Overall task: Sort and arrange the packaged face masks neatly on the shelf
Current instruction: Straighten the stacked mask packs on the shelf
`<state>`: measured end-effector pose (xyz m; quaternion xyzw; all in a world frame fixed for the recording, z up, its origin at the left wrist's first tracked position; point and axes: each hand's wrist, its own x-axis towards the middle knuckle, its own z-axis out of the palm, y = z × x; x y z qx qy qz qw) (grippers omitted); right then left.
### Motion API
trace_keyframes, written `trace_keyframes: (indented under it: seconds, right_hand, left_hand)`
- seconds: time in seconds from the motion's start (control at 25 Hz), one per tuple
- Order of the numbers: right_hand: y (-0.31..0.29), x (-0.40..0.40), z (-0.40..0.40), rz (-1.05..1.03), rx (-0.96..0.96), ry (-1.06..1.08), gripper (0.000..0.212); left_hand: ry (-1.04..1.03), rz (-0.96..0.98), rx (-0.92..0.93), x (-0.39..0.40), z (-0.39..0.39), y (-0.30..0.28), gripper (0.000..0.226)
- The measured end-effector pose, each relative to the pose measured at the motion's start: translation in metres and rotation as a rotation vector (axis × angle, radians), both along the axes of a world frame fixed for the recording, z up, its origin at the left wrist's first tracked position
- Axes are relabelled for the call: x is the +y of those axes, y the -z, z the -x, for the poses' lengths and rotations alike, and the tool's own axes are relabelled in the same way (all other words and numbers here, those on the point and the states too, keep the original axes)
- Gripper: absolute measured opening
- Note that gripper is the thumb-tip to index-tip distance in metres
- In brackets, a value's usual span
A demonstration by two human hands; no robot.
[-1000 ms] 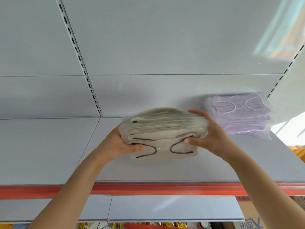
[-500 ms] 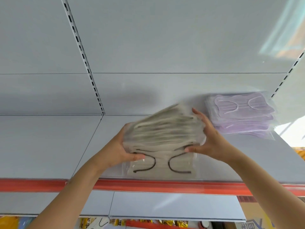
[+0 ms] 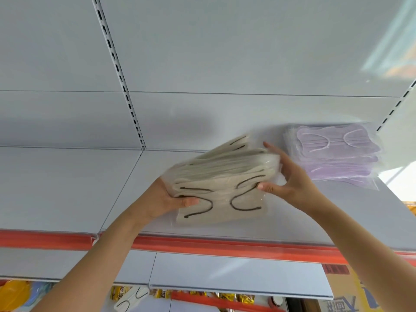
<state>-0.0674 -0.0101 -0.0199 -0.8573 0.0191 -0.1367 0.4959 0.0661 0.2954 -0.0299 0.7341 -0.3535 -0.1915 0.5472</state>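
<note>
A thick stack of beige packaged face masks (image 3: 225,174) with black ear loops is tilted up on its front edge on the white shelf (image 3: 67,188). My left hand (image 3: 166,199) grips its left end, thumb across the front pack. My right hand (image 3: 290,181) grips its right end, thumb in front and fingers spread behind. A stack of purple packaged masks (image 3: 333,154) lies flat on the shelf just right of my right hand, against the back panel.
The shelf has a red price strip (image 3: 225,246) along its front edge and a slotted upright (image 3: 121,77) at the back left. A lower shelf (image 3: 225,275) sits beneath, with a cardboard box (image 3: 351,289) at lower right and colourful packs below.
The beige stack has gone from lying nearly flat to tilting up, its right rear side raised. Both hands kept their grip and shifted slightly toward the shelf's front edge.
</note>
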Motion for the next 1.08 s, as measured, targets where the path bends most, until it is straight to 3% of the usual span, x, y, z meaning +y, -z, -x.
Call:
trace_keyframes:
  seconds: [0.16,0.4,0.56,0.72,0.92,1.08]
  right_hand:
    - [0.023,0.001,0.004,0.040,0.122,-0.118,0.143]
    - [0.025,-0.012,-0.019,-0.081,0.270,-0.131,0.159]
    - [0.026,-0.006,-0.025,-0.118,0.226,-0.209,0.153]
    - [0.016,-0.002,-0.015,-0.138,0.179,-0.116,0.113]
    - [0.007,0.001,-0.002,-0.079,0.009,-0.007,0.088]
    - [0.007,-0.008,0.002,0.027,0.116,-0.179,0.128]
  left_hand:
    - [-0.005,-0.035,-0.039,-0.002,0.005,0.007,0.086]
    - [0.018,-0.041,0.052,-0.002,0.003,0.008,0.065]
    - [0.061,-0.058,0.101,0.003,0.000,0.004,0.067]
    - [0.076,-0.114,0.026,0.003,0.009,0.001,0.088]
    - [-0.083,-0.044,-0.112,0.006,0.018,-0.002,0.095]
    - [0.001,-0.157,-0.073,0.013,0.010,0.007,0.128]
